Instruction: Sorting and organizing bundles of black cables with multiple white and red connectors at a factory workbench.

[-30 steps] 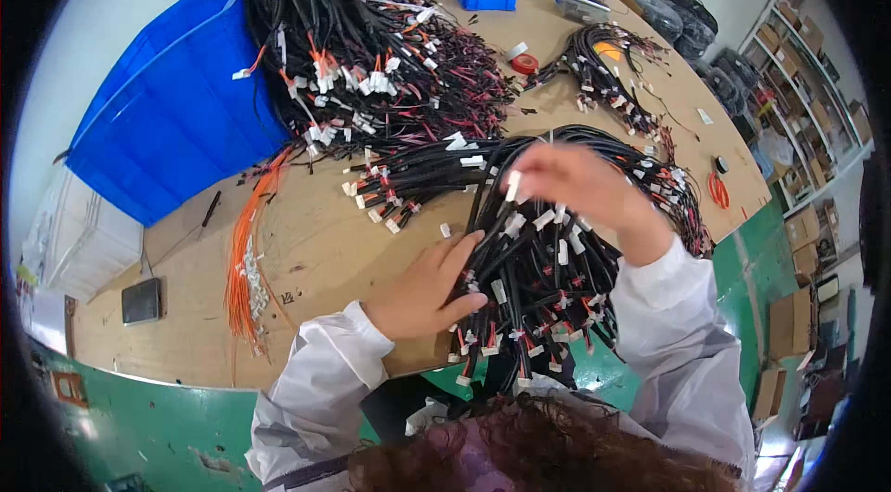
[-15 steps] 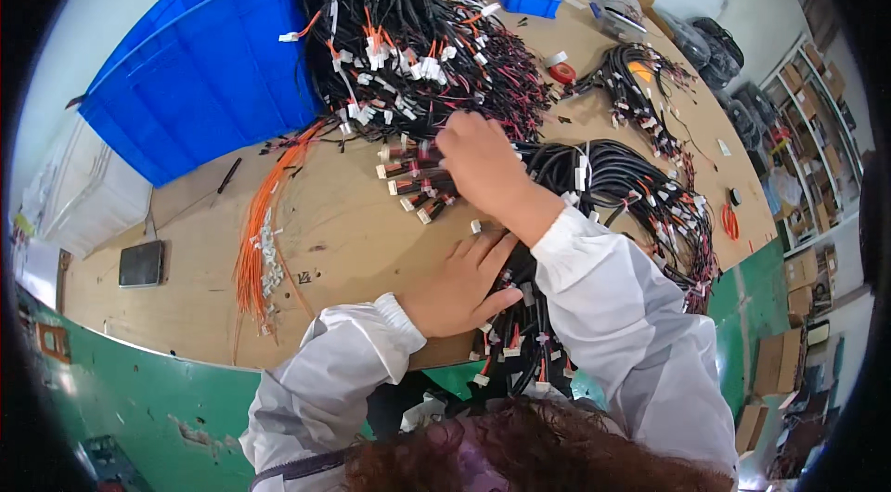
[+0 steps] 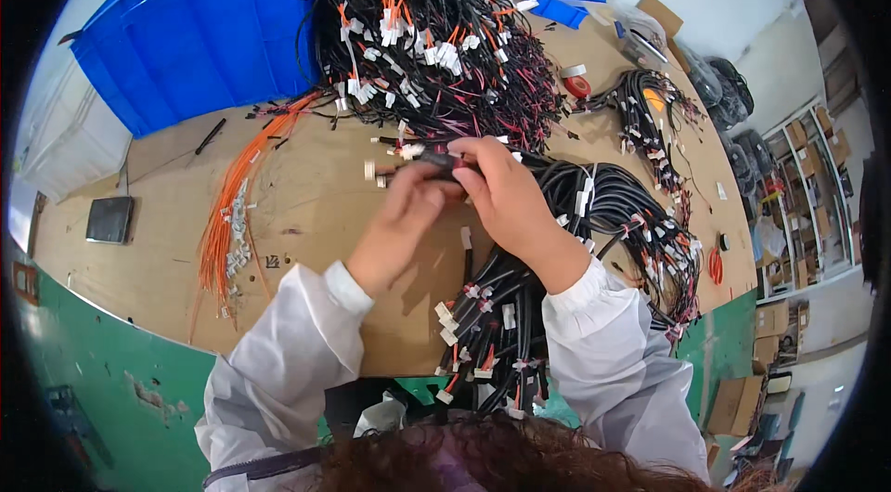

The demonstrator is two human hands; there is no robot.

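Note:
My right hand [image 3: 509,209] pinches a black cable [image 3: 444,158] near its end, thumb and fingers closed on it. White connectors [image 3: 408,151] stick out to the left of the fingers. Close against the same cable is my left hand [image 3: 394,227], its fingertips smeared by motion, so its grip is unclear. Below my hands a bundle of black cables [image 3: 506,320] with white connectors and some orange wires hangs over the table's near edge. To the right, a looped bundle of black cables [image 3: 594,186] spreads out into thin leads with white tags.
A large pile of black cables [image 3: 408,37] lies beyond my hands, beside a blue bin [image 3: 204,37]. Orange wires [image 3: 227,232] and a dark phone-like device [image 3: 109,220] lie on the left. Red tape [image 3: 577,86], another cable bundle [image 3: 640,116] and a blue clear-sided box [image 3: 557,0] sit at far right.
My left hand has lifted off the near cable bundle and moved up to meet my right hand at the cable. The view has shifted slightly.

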